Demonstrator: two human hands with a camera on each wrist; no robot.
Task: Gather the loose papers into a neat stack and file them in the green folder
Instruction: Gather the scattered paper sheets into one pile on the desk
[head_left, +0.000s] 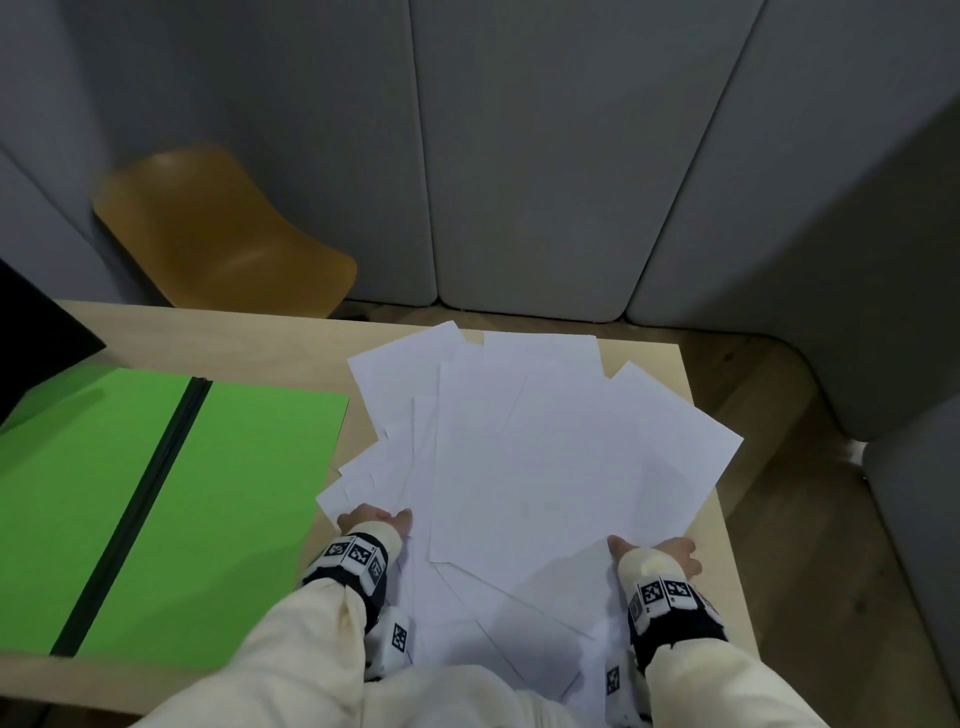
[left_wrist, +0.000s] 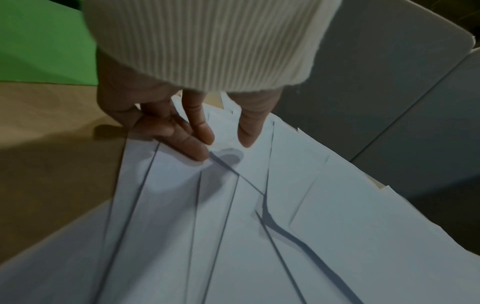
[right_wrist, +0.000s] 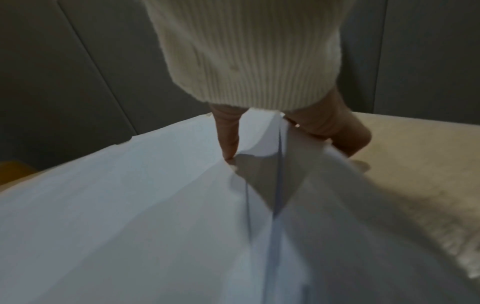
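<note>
Several loose white papers (head_left: 545, 441) lie fanned and overlapping on the right half of the wooden table (head_left: 208, 332). The green folder (head_left: 234, 493) lies open and flat to their left, with a dark spine down its middle. My left hand (head_left: 376, 519) rests on the near left edge of the papers (left_wrist: 259, 246); in the left wrist view its fingers (left_wrist: 182, 139) lie straight on the sheets. My right hand (head_left: 652, 551) holds the near right edge. In the right wrist view its thumb (right_wrist: 228, 144) presses on top and the curled fingers (right_wrist: 342, 135) sit under the lifted papers (right_wrist: 130, 205).
A mustard chair (head_left: 218, 234) stands beyond the table's far edge, in front of grey padded panels (head_left: 519, 156). A black object (head_left: 36, 332) overlaps the folder's far left corner. The papers reach close to the table's right edge (head_left: 693, 395).
</note>
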